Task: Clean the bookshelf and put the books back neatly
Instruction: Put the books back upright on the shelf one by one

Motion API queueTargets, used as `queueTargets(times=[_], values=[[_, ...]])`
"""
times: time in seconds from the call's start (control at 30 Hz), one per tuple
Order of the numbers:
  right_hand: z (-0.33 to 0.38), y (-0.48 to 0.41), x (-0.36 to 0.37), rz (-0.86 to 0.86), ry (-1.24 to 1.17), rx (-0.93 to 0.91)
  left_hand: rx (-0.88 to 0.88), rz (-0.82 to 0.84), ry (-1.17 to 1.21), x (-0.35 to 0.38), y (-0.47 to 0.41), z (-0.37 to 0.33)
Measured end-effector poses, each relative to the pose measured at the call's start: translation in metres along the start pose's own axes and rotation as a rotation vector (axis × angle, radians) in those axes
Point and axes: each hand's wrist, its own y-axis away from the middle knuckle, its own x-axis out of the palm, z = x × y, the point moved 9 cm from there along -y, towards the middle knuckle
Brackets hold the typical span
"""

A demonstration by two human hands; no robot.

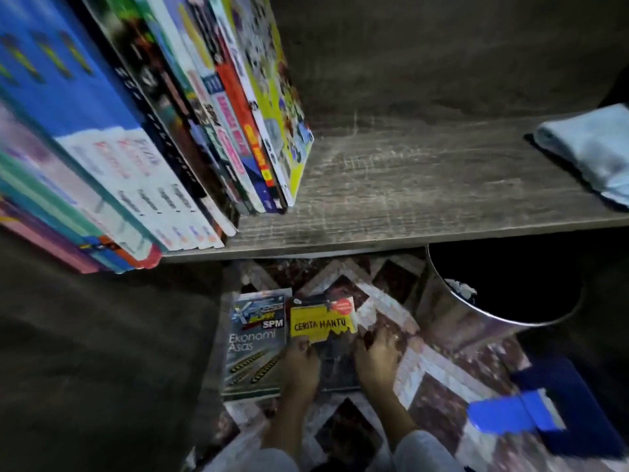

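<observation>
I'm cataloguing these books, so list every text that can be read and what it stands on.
"CERITA HANTU": cover of the yellow-and-black book on the rug.
"SPM": cover of the grey book left of it.
"Ekonomi Asas": same grey book, below "SPM".
The grey book's top title, the red sticker and the shelved books' spines: too blurred to read.

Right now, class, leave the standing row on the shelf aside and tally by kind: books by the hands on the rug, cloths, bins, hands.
Books by the hands: 2 (Ekonomi Asas book, Cerita Hantu book)
Cloths: 1 (blue cloth)
Bins: 1 (metal bin)
Hands: 2 (left hand, right hand)
Total: 6
</observation>
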Motion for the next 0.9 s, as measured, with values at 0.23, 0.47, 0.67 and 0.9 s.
queueTargets(times=[0.23,0.47,0.67,0.9], values=[[-0.064,-0.032,0.062,0.321,0.079,0.252,-0.267,0.144,-0.035,0.048,-0.032,0.045],[-0.080,-0.039,0.079,0.368,0.167,0.288,-0.308,0.019,-0.104,0.054,-0.026,0.047],[-0.101,-0.050,0.075,0.354,-0.022,0.412,-0.283,-0.031,-0.123,0.061,-0.012,0.054],[-0.101,-0.045,0.075,0.345,0.024,0.384,-0.404,-0.066,-0.011,0.053,-0.018,0.061]])
